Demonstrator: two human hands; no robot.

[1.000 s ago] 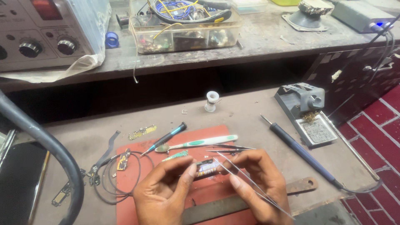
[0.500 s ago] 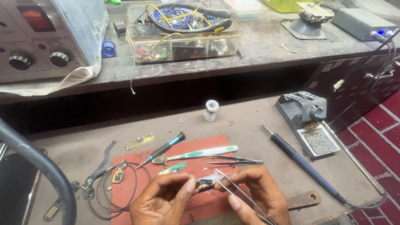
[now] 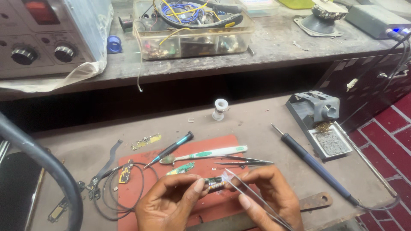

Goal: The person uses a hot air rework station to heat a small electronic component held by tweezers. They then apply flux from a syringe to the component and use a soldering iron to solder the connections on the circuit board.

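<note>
A tiny circuit board [image 3: 214, 184], dark with small shiny bits, held up just above the red mat [image 3: 205, 209]. Pinched at its left end by the left hand [image 3: 171, 205], thumb and first finger closed tight on it. Touched at its right end by the tips of the silver tweezers [image 3: 252, 196]. Gripped by the right hand [image 3: 274, 196], fingers curled shut around the long thin legs, which run down toward the bottom edge.

On the red mat, just behind the hands: a second pair of tweezers [image 3: 244, 162], dark and pointed, lying flat. Beside it a white and green toothbrush [image 3: 205, 154], and under that a small green board piece [image 3: 181, 168]. A small screwdriver [image 3: 169, 149] with a black handle, lying slanted, its tip on the mat. At the mat's left edge, a little yellow part [image 3: 125, 174] with thin black wires [image 3: 107, 196] looped around.

On the brown table [image 3: 257, 124], off to the right: a soldering iron [image 3: 317, 167] with a dark blue handle, lying slanted, its cord trailing away. Near it a grey stand [image 3: 319, 122] with a sponge tray. Farther back, a small white spool [image 3: 220, 109], standing upright.

Up on the shelf: a clear plastic box [image 3: 192, 36] full of wires and parts, and a grey machine with two knobs [image 3: 43, 38] on the left.
</note>
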